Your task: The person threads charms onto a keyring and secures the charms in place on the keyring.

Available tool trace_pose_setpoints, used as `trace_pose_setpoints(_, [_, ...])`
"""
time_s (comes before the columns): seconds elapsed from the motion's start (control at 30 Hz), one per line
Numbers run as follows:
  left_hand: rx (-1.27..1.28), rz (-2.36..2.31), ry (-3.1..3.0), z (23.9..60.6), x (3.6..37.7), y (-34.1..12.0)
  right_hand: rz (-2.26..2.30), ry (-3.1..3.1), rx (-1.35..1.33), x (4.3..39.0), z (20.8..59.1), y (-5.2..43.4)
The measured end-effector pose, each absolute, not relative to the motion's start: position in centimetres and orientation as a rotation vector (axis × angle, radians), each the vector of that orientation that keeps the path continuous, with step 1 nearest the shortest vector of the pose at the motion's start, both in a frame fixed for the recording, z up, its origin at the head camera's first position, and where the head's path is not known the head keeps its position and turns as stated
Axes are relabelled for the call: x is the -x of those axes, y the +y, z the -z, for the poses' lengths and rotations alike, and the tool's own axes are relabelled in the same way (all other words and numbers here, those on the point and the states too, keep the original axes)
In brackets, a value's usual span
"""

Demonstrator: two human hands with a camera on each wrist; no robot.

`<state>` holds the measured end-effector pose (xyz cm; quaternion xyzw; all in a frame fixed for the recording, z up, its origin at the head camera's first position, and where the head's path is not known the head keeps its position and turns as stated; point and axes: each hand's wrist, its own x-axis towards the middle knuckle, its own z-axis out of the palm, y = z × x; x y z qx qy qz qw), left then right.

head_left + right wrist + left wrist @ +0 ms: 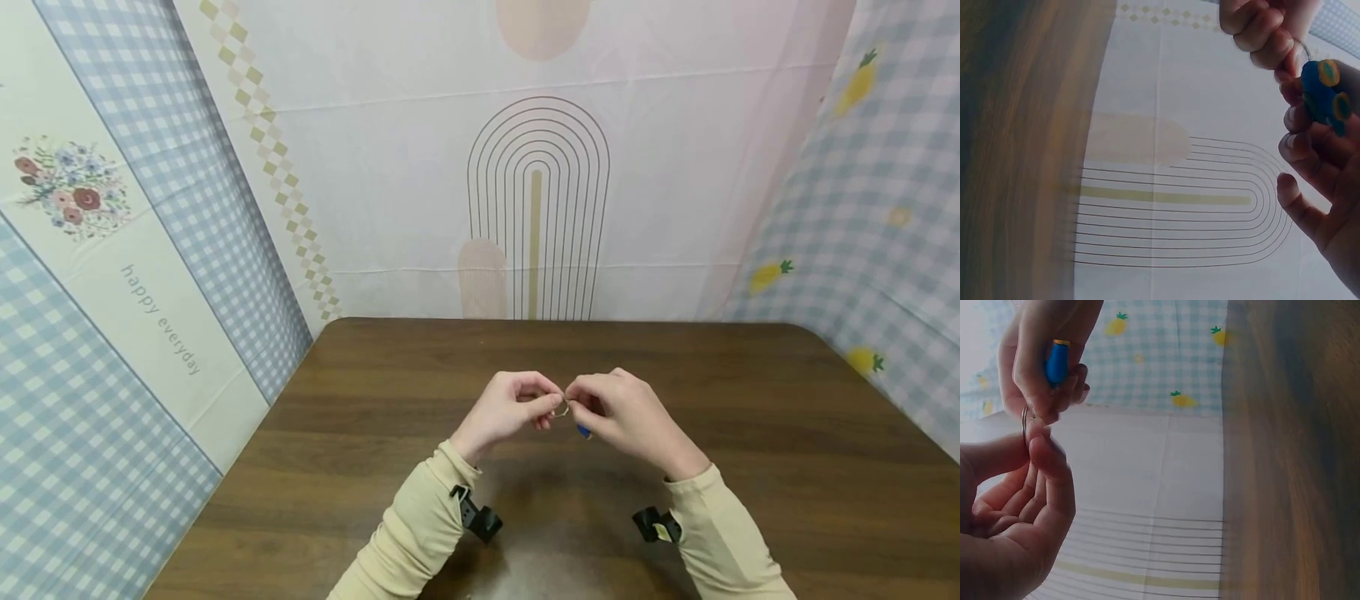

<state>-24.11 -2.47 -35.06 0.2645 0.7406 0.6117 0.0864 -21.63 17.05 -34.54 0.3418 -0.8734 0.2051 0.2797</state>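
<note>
Where the two beige sleeves point(420, 533) come in from the near edge, each carrying a small black wrist mount point(477, 520), the hands meet in the air above the middle of the dark wooden table point(750, 433). The left hand point(504, 414) has its thumb and forefinger pressed together on a thin metal split ring point(562, 409), the other fingers curled loosely into the palm. The right hand point(626, 414) pinches the same ring from the other side and also keeps a small blue charm point(582, 430) tucked against its fingers; the charm's yellow end shows in the left wrist view point(1057, 361).

The ring looks light, stiff and springy, and its smooth wire is probably slippery, so a fingertip pinch across the wire on each side seems the sound hold (a nail at the coil's split would likely be needed to open it). The charm seems hard, smooth and nearly weightless, best held round its body. Whether the charm already hangs on the ring cannot be told.

Beyond the table stands a pale backdrop point(420, 167) printed with a lined arch point(537, 208); checked cloth with pineapples point(870, 208) hangs to the right, a floral panel point(71, 192) to the left.
</note>
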Motion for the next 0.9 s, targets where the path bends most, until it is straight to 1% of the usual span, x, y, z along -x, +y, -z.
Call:
trace_pose_setpoints(0.13, [-0.842,-1.776,2.239,35.08,23.97,-2.37,-0.571,-2.360,-0.908,21.59,34.50,17.18])
trace_pose_setpoints(0.27, [-0.824,-1.804,2.170,35.20,24.02,-2.44,-0.614,-2.377,-0.873,21.58,34.44,17.24])
trace_pose_setpoints(0.53, [-0.654,-1.968,2.105,35.12,24.41,-2.37,-0.666,-2.430,-0.840,21.91,34.45,17.26])
trace_pose_setpoints(0.9, [-0.714,-1.793,2.172,34.98,24.16,-2.44,-0.557,-2.417,-0.911,22.09,34.77,17.17])
